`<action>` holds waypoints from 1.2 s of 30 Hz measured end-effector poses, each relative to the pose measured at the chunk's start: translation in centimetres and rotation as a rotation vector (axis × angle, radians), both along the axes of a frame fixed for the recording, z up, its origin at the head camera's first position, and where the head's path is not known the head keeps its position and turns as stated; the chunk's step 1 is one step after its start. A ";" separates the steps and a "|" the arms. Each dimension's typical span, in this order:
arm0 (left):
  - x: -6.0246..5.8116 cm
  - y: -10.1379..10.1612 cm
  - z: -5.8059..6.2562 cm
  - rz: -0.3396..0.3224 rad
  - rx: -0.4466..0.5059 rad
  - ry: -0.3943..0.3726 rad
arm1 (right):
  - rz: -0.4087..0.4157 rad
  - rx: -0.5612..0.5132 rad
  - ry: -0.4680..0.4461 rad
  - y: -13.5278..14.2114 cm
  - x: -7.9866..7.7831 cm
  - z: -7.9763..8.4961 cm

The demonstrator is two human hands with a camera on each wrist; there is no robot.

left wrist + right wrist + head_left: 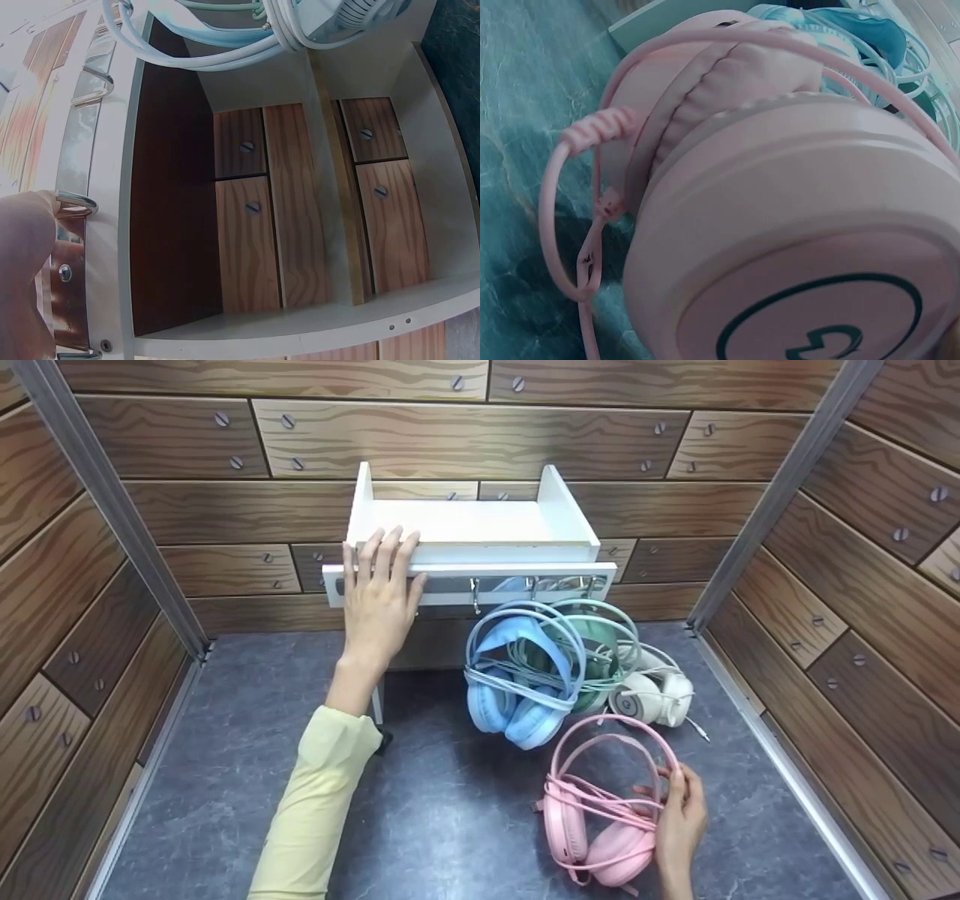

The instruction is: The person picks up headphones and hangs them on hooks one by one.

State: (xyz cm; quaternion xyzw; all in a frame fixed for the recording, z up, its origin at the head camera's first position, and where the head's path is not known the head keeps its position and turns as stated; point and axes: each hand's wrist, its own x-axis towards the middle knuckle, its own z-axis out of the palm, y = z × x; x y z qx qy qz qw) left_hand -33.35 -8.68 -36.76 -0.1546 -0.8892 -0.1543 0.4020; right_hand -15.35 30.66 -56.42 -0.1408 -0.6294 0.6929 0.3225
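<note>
Pink headphones (564, 821), with their cable wound around them, are gripped by the headband in my right hand (682, 817). An ear cup (795, 195) fills the right wrist view. My left hand (379, 607) rests on the left end of a white rail (442, 598), its fingers extended over the top edge. The rail carries several metal hooks (475, 594) and fronts a white shelf (465, 521). Blue headphones (536, 727) hang from the rail, with green headphones (600, 637) behind them. Farther right are white headphones (637, 697); whether they hang or lie on the floor I cannot tell.
Wood-patterned walls (465, 439) stand behind and on both sides, joined by metal corner posts (780, 502). A dark grey floor (442, 825) lies below. In the left wrist view, a divider (337, 187) splits the shelf's underside.
</note>
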 end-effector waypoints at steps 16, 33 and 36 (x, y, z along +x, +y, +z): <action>0.0 0.1 -0.1 0.002 0.001 0.010 | -0.001 0.088 0.199 -0.5 1.1 1.8; 0.0 0.0 0.0 0.012 -0.006 -0.017 | 0.126 0.026 0.258 -2.2 2.6 5.0; 0.1 0.0 0.1 0.010 -0.006 -0.026 | 0.151 0.014 0.275 -2.8 2.7 5.3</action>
